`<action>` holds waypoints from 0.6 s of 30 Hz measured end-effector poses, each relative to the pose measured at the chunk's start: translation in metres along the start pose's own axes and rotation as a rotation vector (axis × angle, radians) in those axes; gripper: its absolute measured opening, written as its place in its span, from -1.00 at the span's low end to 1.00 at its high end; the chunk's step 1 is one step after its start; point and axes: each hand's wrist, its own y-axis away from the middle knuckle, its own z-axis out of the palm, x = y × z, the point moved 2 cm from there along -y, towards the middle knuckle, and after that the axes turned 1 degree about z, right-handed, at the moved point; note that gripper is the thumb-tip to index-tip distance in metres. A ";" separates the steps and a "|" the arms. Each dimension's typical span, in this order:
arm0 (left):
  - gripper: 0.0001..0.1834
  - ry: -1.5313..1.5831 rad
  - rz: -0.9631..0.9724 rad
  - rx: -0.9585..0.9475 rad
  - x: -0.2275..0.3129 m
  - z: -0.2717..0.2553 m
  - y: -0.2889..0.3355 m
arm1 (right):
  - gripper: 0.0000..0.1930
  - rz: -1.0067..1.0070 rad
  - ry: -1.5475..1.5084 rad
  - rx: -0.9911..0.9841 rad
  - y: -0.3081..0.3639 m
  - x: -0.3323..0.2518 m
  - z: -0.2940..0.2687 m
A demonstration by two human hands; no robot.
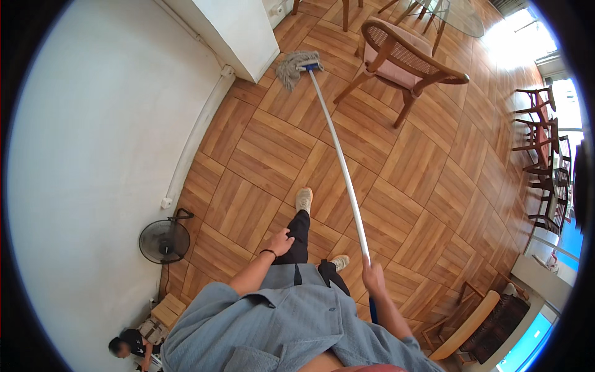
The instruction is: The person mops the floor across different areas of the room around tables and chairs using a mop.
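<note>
My right hand (374,278) is wrapped round a long white mop handle (339,152), near its lower end in the view. From there the handle slants away ahead to a blue clamp and a grey string mop head (290,69), which lies on the wooden floor (271,144) close to the white pillar (238,34). My left hand (282,242), with a dark band at its wrist, is by my dark trouser leg, fingers loosely bent and holding nothing. Part of its fingers is hard to make out.
A cane-backed chair (409,53) stands right of the mop head, with a glass table (455,15) beyond. A black fan (164,241) sits by the left wall. Several chairs (539,146) line the right side. A person (131,346) is at lower left.
</note>
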 end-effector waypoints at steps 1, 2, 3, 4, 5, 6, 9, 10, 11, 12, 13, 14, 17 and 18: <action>-0.51 -0.001 -0.006 0.002 -0.009 -0.012 -0.003 | -0.28 0.010 0.001 -0.090 -0.025 -0.036 0.000; -0.50 0.017 -0.059 -0.013 -0.015 -0.022 -0.005 | -0.32 -0.081 -0.033 -0.031 -0.057 -0.059 0.009; -0.48 0.032 -0.110 -0.027 -0.021 -0.033 -0.007 | -0.35 -0.201 -0.093 0.035 -0.088 -0.089 0.017; -0.48 0.037 -0.126 -0.019 -0.034 -0.036 -0.006 | -0.37 -0.150 -0.158 -0.065 -0.091 -0.147 0.007; -0.48 0.077 -0.152 0.003 -0.044 -0.035 -0.009 | -0.39 -0.202 -0.148 -0.071 -0.115 -0.175 0.009; -0.48 0.123 -0.187 0.029 -0.053 -0.035 -0.011 | -0.34 -0.128 -0.179 -0.146 -0.123 -0.213 0.005; -0.49 0.075 -0.223 -0.011 -0.026 -0.056 0.003 | -0.40 -0.181 -0.299 -0.115 -0.174 -0.279 -0.001; -0.49 0.077 -0.232 -0.018 -0.028 -0.056 0.005 | -0.43 -0.154 -0.325 -0.136 -0.179 -0.301 -0.001; -0.49 0.065 -0.228 -0.032 -0.033 -0.053 0.008 | -0.43 -0.155 -0.321 -0.137 -0.177 -0.317 -0.002; -0.49 0.053 -0.222 -0.048 -0.036 -0.049 0.011 | -0.43 -0.126 -0.342 -0.143 -0.175 -0.328 -0.005; -0.49 0.054 -0.217 -0.051 -0.039 -0.045 0.012 | -0.42 -0.093 -0.364 -0.146 -0.171 -0.330 -0.008; -0.49 0.075 -0.227 -0.039 -0.044 -0.042 0.015 | -0.42 -0.098 -0.360 -0.146 -0.168 -0.325 -0.007; -0.49 0.085 -0.234 -0.040 -0.053 -0.033 0.019 | -0.40 -0.121 -0.278 -0.120 -0.162 -0.273 -0.003; -0.48 0.076 -0.241 -0.046 -0.054 -0.032 0.019 | -0.40 -0.143 -0.227 -0.104 -0.162 -0.243 0.002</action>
